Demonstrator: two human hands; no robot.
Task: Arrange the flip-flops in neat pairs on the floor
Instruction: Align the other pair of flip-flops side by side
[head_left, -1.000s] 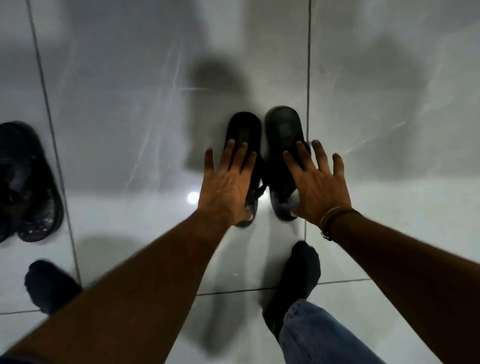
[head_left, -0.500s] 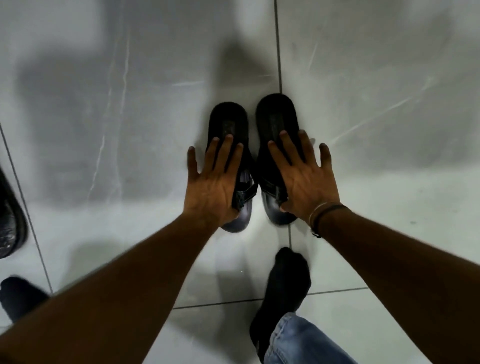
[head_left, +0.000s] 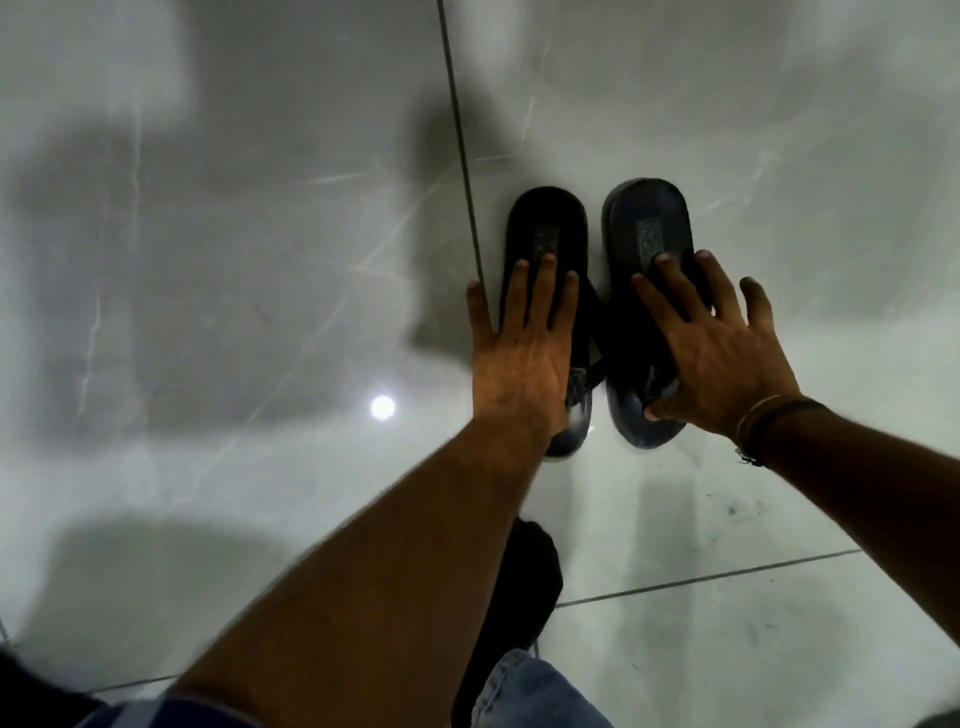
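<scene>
Two black flip-flops lie side by side on the glossy grey tile floor (head_left: 208, 260), with a narrow gap between them. My left hand (head_left: 522, 353) rests flat on the left flip-flop (head_left: 545, 223), fingers spread, covering its strap. On the right flip-flop (head_left: 647, 223) my right hand (head_left: 722, 358) lies flat too, fingers apart and the thumb at the near end of the sole. Neither hand is curled around a flip-flop. The far ends of both soles show beyond my fingertips.
My foot in a dark sock (head_left: 530, 587) stands just below the pair, with a blue jeans leg (head_left: 535, 696) at the bottom edge. A dark grout line (head_left: 457, 130) runs up past the left flip-flop. A lamp's reflection (head_left: 382, 407) shines on the tile.
The view has swung left, so the pair now sits right of centre and the other dark footwear at the left edge has gone out of frame. Both hands stay flat on the flip-flops.
</scene>
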